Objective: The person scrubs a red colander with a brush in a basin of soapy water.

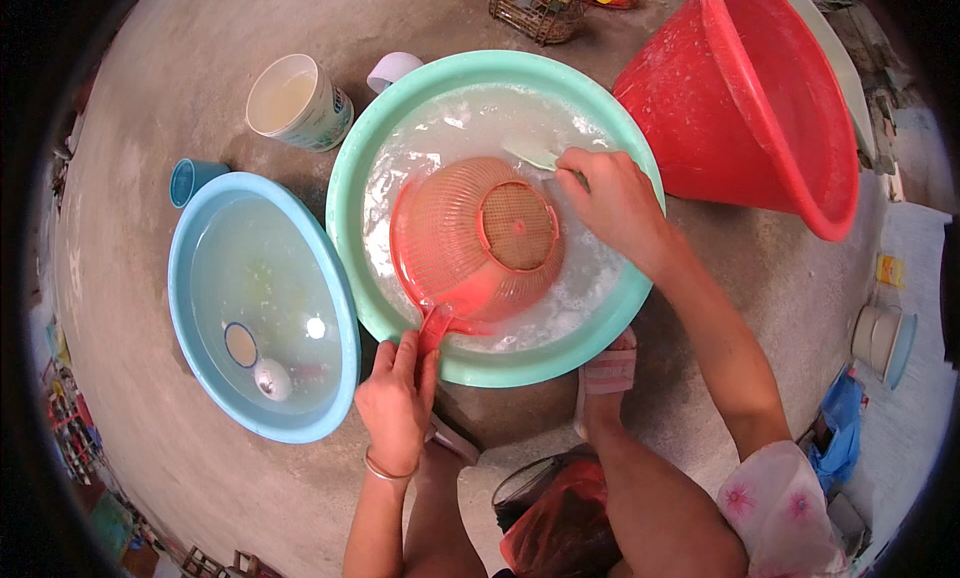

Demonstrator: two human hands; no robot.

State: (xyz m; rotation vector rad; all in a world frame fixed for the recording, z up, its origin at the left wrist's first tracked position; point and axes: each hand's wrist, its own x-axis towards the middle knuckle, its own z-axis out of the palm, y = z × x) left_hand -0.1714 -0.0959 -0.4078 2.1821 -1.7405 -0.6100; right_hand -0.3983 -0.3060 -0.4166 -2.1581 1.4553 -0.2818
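Observation:
A large mint-green plastic basin [491, 372] of cloudy, sudsy water stands in front of me. In it a red plastic colander [450, 240] lies tilted with its base up, partly in the water. My left hand [397, 390] grips the colander's handle at the basin's near rim. Over the water on the right, my right hand [607, 195] holds a pale green brush or scraper [532, 156] by one end, close to the colander's base; its working side is not clear to see.
At left stands a light blue basin [180, 308] of water holding submerged items. Behind it are a small blue cup [196, 180] and a white bucket [315, 113]. A big red tub [690, 105] leans at right, with a wire basket [540, 15] at the back. A red bag [562, 525] lies between my legs.

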